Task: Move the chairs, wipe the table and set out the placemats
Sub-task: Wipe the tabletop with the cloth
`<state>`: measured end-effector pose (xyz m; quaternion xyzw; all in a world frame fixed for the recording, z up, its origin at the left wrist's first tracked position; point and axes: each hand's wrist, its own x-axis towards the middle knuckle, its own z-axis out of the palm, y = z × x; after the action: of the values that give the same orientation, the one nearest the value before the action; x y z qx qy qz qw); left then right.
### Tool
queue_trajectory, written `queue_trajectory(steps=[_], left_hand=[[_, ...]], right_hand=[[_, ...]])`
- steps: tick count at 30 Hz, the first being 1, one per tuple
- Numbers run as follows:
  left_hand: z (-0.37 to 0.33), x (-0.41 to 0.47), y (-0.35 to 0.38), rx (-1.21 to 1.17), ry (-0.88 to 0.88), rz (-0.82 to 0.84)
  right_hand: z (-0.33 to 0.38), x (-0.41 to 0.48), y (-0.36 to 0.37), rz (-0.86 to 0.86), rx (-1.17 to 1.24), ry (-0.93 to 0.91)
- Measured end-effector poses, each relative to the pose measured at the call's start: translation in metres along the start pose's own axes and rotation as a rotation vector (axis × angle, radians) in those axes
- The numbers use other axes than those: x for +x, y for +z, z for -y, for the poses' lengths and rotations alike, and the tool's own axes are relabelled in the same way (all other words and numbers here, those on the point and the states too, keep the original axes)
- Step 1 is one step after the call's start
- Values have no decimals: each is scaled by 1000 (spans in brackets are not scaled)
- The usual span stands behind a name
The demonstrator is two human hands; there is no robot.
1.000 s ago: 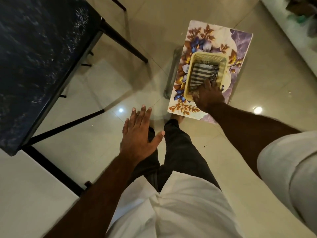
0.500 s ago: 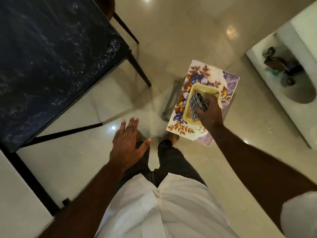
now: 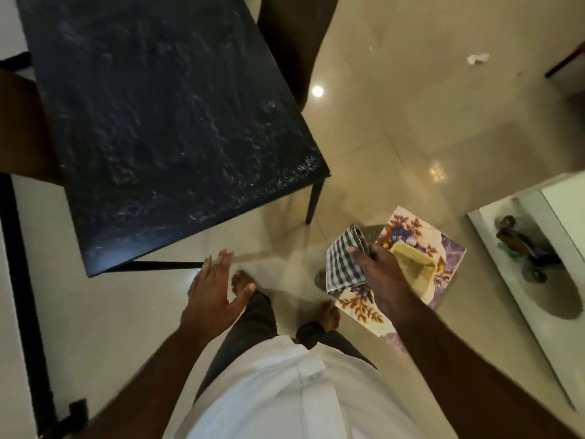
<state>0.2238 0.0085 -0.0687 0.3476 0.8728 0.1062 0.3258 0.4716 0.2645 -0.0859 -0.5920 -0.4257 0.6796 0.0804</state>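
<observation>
My right hand (image 3: 376, 274) pinches checked cloth (image 3: 343, 267) (thumb on top), just right of table (image 3: 158, 122) near corner. Left hand (image 3: 212, 293) spread, empty. Risk: folded layers hang loose, and a weak pinch drops them on the floor.

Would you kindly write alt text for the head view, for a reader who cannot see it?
The person's right hand grips a folded checked cloth near a yellow basket on a floral-topped stand. The open left hand hovers beside a dark table.
</observation>
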Motion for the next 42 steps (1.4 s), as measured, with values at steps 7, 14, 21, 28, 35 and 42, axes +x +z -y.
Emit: queue_trajectory(steps=[7,14,21,28,35,42], left_hand=[[70,22,-56,-83,8,-120],[129,41,-96,-94,23,-107],[153,52,-117,-47,12,-116],[138,61,-111,-35,-85,-122],[106,82,-98,0,-165,-139],[77,107,-97,139,-162,-38]], right_hand=[[112,12,93,-99,-215,-275],[192,56,155,-305,-608,-515],[177,87,191,-290,-1284,-555],[142,103,177,16,-1121,-474],[137,117,156,15,-1400,-730],[103,122,173,109,-1547,-791]])
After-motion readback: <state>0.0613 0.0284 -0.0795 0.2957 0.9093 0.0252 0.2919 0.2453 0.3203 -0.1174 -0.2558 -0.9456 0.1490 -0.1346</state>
